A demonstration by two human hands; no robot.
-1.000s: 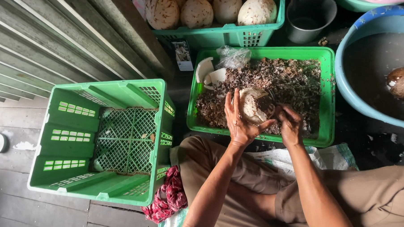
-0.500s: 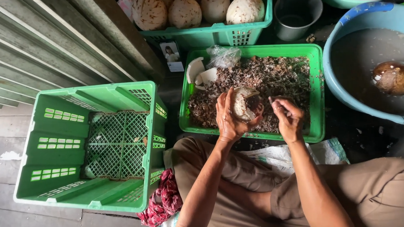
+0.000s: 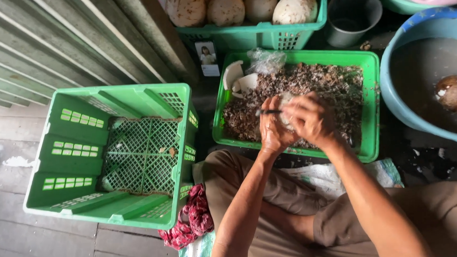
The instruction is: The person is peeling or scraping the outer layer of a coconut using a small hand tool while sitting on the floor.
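Observation:
My left hand (image 3: 273,126) cups a pale round coconut piece (image 3: 286,99) over a shallow green tray (image 3: 370,108) full of brown peelings. My right hand (image 3: 309,118) lies across the same piece and grips a thin dark blade (image 3: 268,112) whose tip pokes out to the left. Both hands press together, hiding most of the piece. White shell fragments (image 3: 239,81) and a clear plastic bag (image 3: 264,60) lie at the tray's far left corner.
An empty green lattice crate (image 3: 113,153) stands on the left. A green basket (image 3: 250,35) of peeled coconuts sits behind the tray, beside a dark pot (image 3: 351,12). A blue basin (image 3: 429,86) of water with a floating coconut is at right. A red cloth (image 3: 191,223) lies by my knee.
My right hand has moved left onto the coconut piece held by my left hand, so both hands now close around it. The view has shifted slightly.

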